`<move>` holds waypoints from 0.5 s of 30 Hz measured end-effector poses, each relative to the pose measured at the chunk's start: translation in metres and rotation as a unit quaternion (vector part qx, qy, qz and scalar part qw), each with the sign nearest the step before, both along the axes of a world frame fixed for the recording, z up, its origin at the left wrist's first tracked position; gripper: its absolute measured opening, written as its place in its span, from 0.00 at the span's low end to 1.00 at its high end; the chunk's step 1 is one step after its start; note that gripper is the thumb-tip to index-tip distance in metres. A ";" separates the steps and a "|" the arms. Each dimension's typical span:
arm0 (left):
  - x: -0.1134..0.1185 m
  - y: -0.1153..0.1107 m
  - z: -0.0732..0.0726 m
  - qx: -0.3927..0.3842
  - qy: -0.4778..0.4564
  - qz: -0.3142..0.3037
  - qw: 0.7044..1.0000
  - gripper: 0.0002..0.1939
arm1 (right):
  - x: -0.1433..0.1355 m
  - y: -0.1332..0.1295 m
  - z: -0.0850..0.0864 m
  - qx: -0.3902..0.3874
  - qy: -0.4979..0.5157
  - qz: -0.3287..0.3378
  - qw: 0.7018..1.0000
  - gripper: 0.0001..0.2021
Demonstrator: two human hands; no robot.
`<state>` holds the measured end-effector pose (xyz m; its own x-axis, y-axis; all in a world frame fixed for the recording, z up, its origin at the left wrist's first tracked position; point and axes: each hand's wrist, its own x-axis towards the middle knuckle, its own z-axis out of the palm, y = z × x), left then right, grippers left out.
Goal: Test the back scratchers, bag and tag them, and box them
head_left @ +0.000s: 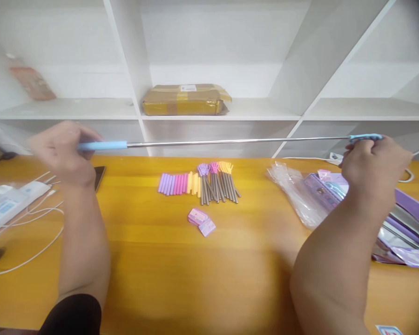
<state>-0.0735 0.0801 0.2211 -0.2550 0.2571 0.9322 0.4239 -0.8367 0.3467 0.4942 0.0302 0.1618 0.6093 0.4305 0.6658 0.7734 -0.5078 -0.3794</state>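
Note:
A telescopic back scratcher [202, 142] stretches level above the far side of the desk, its metal rod drawn out long. My left hand [64, 146] is closed round its light blue handle. The blue claw end lies in my right hand [373, 160], fingers wrapped about it. Below the rod, a row of purple, pink and yellow handle tubes [177, 184] lies on the desk. Beside them are several short metal rods with claw heads [217, 184] in the same colours. Small printed pink cards [200, 221] lie nearer to me.
A taped cardboard box [185, 100] sits on the white shelf [223, 117]. Clear plastic bags [298, 193] and a purple box [414, 209] of packaged things lie under my right arm. At left are a power strip [17, 204], cables and a dark phone-like slab [99, 177].

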 end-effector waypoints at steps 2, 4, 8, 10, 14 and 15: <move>0.030 -0.004 -0.011 -0.014 0.071 -0.020 0.997 0.14 | -0.056 0.008 0.004 -0.043 0.039 0.018 0.998 0.18; 0.067 -0.011 -0.024 -0.050 0.178 0.009 0.983 0.13 | -0.131 0.016 0.003 -0.133 0.014 0.171 0.976 0.19; 0.110 -0.027 -0.038 -0.032 0.160 0.094 0.982 0.18 | -0.241 0.025 -0.011 -0.133 -0.021 0.333 0.933 0.23; 0.106 -0.031 -0.038 -0.053 0.150 0.083 0.984 0.18 | -0.255 0.023 -0.019 -0.108 -0.030 0.370 0.922 0.24; 0.088 -0.029 -0.039 -0.092 0.153 0.038 0.983 0.17 | -0.244 0.016 -0.027 -0.093 -0.039 0.374 0.922 0.24; 0.086 -0.027 -0.040 -0.105 0.152 0.030 0.982 0.17 | -0.242 0.015 -0.027 -0.095 -0.043 0.373 0.922 0.24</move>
<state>0.0128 0.0529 0.1810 0.0059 0.4446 0.8957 0.5802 -0.7310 0.3591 0.2526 0.0448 0.1351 0.0457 0.8226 0.5667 0.9576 0.1254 -0.2593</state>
